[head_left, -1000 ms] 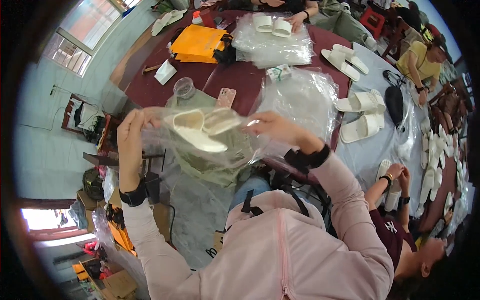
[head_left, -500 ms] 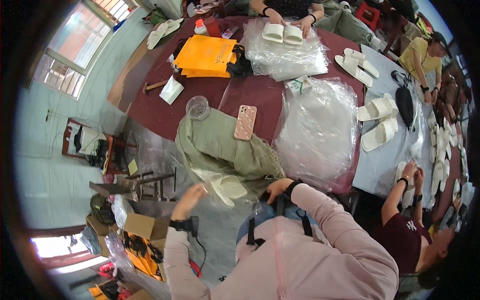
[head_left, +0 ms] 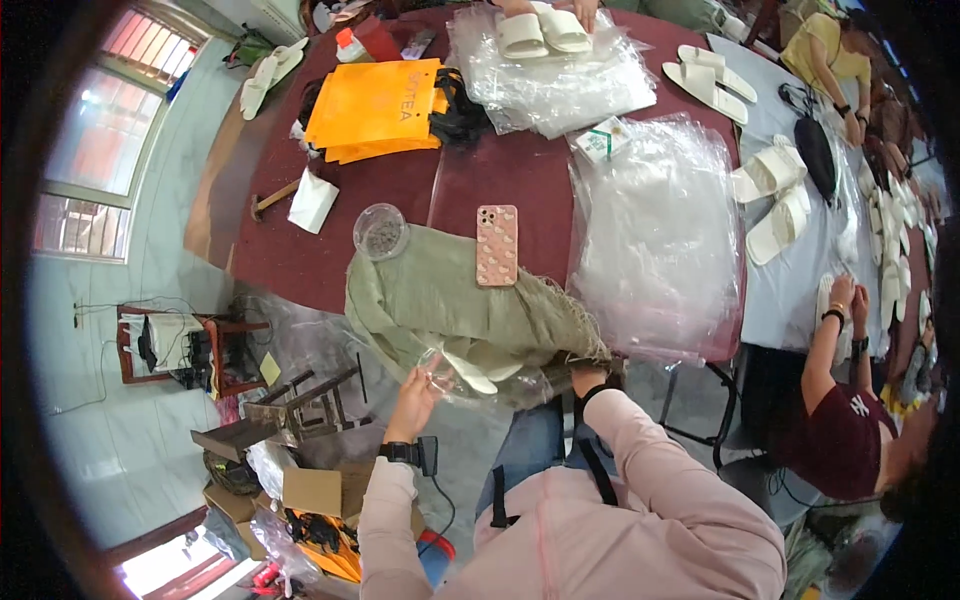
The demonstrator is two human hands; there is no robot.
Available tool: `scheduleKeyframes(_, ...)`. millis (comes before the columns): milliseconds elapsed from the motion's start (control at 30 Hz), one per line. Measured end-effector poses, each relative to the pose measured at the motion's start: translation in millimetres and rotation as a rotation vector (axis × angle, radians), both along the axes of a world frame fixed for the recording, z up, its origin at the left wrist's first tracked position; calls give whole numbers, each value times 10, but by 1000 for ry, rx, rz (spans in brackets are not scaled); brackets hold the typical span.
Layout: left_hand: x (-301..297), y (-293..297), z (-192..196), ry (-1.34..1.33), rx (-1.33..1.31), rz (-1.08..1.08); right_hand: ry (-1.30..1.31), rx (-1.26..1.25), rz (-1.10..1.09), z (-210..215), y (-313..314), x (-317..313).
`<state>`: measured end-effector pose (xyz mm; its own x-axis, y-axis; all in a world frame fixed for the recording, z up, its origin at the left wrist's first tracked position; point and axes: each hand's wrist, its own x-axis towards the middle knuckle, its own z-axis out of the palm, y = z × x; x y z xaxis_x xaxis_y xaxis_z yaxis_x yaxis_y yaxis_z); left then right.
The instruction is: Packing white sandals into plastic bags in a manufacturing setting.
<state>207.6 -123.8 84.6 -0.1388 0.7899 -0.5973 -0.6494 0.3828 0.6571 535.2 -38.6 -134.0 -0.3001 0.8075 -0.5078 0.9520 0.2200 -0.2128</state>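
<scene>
My left hand [head_left: 412,402] pinches the edge of a transparent plastic bag [head_left: 515,388] in front of the table edge. Inside or behind that bag lies a pair of white slippers [head_left: 470,372], partly covered by the film. My right hand [head_left: 588,381] reaches to the frayed edge of a green cloth [head_left: 430,300], close to the bag's right end; its fingers are hidden there. On the cloth rest a pink patterned phone [head_left: 497,246] and a round clear tub [head_left: 381,232] with small contents.
A wide stack of plastic bags [head_left: 655,240] covers the table's right part. Orange bags [head_left: 375,108], a hammer [head_left: 275,200] and a white packet [head_left: 312,203] lie at the left. Across the table, a person's hands hold slippers [head_left: 540,32]; other people sit at the right. A wooden stool [head_left: 310,405] stands lower left.
My left hand has moved right and now grips the bag around the slippers. My right hand has moved further right, with its fingers now under the cloth edge. The whole view has shifted slightly.
</scene>
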Motion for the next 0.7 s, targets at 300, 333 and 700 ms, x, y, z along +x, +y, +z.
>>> scheduleKeyframes(300,56,194,-327,-166,-28,12,62,-251,772,1180,157,101)
scheduleKeyframes(333,46,191,-459,-157,-12,-8,85,-346,863,1353,189,92)
scheduleKeyframes(700,596,160,-1389,1105,-206,-1235,615,-130,766,2043,92,-95)
